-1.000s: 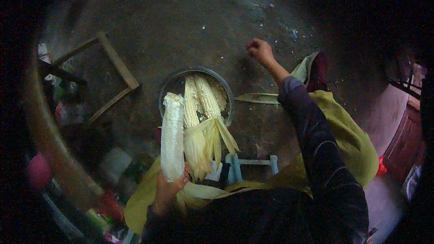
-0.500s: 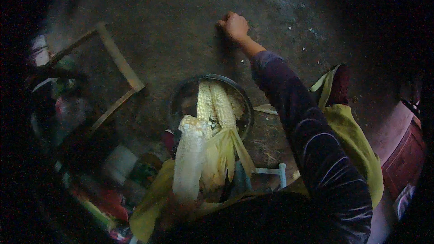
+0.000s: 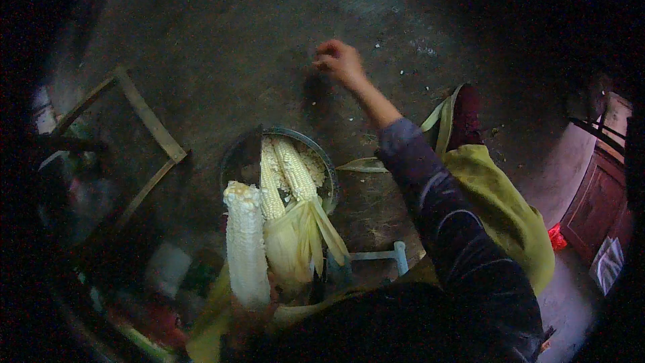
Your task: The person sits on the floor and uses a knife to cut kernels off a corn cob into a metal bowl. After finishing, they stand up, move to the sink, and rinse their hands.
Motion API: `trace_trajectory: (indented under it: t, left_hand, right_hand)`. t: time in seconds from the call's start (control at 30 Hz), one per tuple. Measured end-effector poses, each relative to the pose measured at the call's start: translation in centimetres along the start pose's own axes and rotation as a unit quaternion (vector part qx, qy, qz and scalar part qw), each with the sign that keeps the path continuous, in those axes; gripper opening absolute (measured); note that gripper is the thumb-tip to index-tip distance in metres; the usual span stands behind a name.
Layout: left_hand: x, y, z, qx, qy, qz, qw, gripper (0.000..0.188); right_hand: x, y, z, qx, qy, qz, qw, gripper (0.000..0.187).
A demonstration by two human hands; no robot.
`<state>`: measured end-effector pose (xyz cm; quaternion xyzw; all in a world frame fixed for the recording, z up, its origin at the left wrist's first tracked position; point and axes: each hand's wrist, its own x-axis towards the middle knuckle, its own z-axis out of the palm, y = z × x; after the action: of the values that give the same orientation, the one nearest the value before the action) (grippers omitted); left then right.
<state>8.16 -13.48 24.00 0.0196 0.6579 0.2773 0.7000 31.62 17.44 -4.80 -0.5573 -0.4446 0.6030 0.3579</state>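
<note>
A stripped white corn cob [image 3: 246, 245] stands upright at the lower left, and my left hand [image 3: 261, 312], mostly in shadow, is closed round its lower end. Beside it, two ears of corn with pale yellow kernels, one of them the nearer ear [image 3: 294, 169], lean over a round dark basin [image 3: 329, 161]. Peeled-back husk [image 3: 295, 232] hangs from the ears. Loose kernels lie in the basin. Stretched out beyond the basin over the floor is my right hand [image 3: 341, 64], its fingers curled together; whatever they hold, if anything, is hidden.
A wooden frame [image 3: 149, 111] stands at the left. Scattered kernels dot the dark floor [image 3: 222, 33]. A husk strip [image 3: 365, 165] lies right of the basin, near a pale blue stool leg [image 3: 401, 259]. My yellow-green trouser leg [image 3: 504, 212] and dark red shoe [image 3: 465, 114] are at the right.
The whole view has shifted, so the basin and cob appear farther left. My right hand has drawn back slightly toward the basin, its fingers still curled. My left hand still holds the cob.
</note>
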Motion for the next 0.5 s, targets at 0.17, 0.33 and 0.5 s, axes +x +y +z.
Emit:
trace_trajectory:
  t: [0.17, 0.33, 0.5]
  left_hand:
    - [-0.6, -0.8, 0.4, -0.006, 0.004, 0.006, 1.000, 0.039]
    - [-0.9, -1.1, 0.4, -0.032, 0.006, -0.011, 0.999, 0.039]
    - [-1.0, -0.3, 0.4, -0.115, 0.037, -0.096, 0.988, 0.040]
  right_hand:
    - [-0.8, 4.9, -11.7, 0.033, 0.154, 0.051, 0.986, 0.013]
    - [0.1, 2.7, -12.8, -0.287, 0.247, 0.054, 0.924, 0.019]
    - [0.6, 2.1, -11.4, -0.375, 0.235, 0.041, 0.896, 0.025]
